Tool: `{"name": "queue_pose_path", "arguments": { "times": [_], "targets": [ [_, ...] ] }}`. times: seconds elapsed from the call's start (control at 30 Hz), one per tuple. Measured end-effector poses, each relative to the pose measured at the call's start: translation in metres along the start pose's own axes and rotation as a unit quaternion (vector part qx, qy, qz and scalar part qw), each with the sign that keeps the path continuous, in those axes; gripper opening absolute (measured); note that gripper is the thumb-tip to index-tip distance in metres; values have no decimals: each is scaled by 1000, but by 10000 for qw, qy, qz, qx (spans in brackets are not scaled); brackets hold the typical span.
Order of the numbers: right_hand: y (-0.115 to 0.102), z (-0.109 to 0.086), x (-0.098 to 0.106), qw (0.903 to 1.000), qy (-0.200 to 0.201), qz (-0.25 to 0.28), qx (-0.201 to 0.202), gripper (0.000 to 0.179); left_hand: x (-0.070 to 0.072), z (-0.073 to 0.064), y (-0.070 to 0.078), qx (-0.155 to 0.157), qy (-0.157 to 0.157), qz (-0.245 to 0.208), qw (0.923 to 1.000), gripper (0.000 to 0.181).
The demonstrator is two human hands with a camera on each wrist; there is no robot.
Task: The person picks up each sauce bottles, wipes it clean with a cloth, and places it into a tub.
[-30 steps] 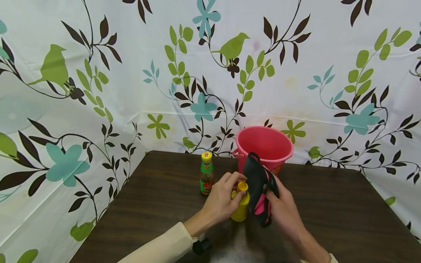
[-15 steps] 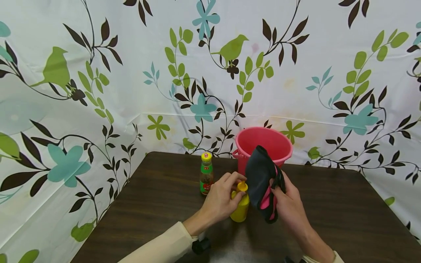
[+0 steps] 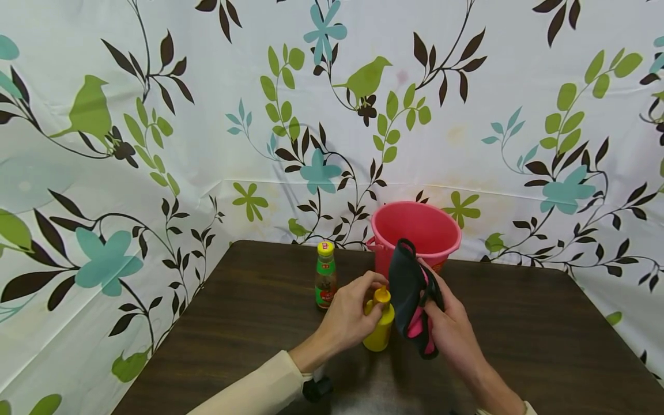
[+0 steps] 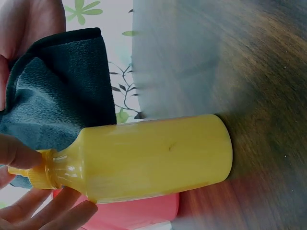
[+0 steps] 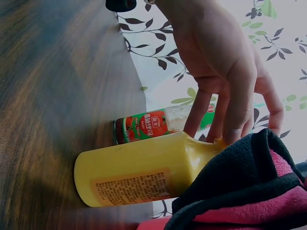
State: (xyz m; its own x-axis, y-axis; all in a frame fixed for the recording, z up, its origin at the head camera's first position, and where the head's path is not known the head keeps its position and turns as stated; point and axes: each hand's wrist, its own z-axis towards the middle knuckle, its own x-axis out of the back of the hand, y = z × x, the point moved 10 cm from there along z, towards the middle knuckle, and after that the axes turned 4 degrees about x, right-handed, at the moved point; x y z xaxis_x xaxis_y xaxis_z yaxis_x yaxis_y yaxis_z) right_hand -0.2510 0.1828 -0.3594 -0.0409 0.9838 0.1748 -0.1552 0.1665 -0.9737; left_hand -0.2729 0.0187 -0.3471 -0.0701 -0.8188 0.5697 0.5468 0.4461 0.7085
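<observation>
A yellow squeeze bottle with a pointed nozzle stands upright on the table. My left hand grips it round the cap and neck, thumb on the near side, as the left wrist view shows closely. My right hand holds a folded cloth, dark grey on one face and pink on the other, with black edging. The cloth is up against the bottle's right side near its neck, overlapping it in the right wrist view. Printed text on the bottle faces the right wrist camera.
Behind my left hand stands a glass sauce bottle with a yellow cap and green label. A pink bucket is at the back of the dark wooden table, behind the cloth. A patterned curtain hangs past the table's far edge.
The cloth in my right hand swings out wide and then folds back in beside the bottle. My left hand keeps its grip on the cap, nearly still.
</observation>
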Motion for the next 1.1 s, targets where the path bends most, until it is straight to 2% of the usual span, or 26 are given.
{"name": "queue_pose_path", "arguments": {
  "times": [0.13, 0.47, 0.8, 1.1],
  "targets": [
    [5, 0, -3, 9997, -67, 67, -213, 55, 1, 0, -1, -3, 55, 76, 10000, 37],
    [14, 1, -10, 9989, -216, -6, -415, 63, 1, 0, 0, -10, 128, 153, 9998, 36],
    [21, 0, -31, 9982, -490, 125, -307, 60, 2, 0, -1, 44, 207, 206, 9996, 36],
    [29, 3, -41, 9984, -516, -149, -174, 57, 1, -1, 0, 63, 260, 312, 9992, 33]
  ]
}}
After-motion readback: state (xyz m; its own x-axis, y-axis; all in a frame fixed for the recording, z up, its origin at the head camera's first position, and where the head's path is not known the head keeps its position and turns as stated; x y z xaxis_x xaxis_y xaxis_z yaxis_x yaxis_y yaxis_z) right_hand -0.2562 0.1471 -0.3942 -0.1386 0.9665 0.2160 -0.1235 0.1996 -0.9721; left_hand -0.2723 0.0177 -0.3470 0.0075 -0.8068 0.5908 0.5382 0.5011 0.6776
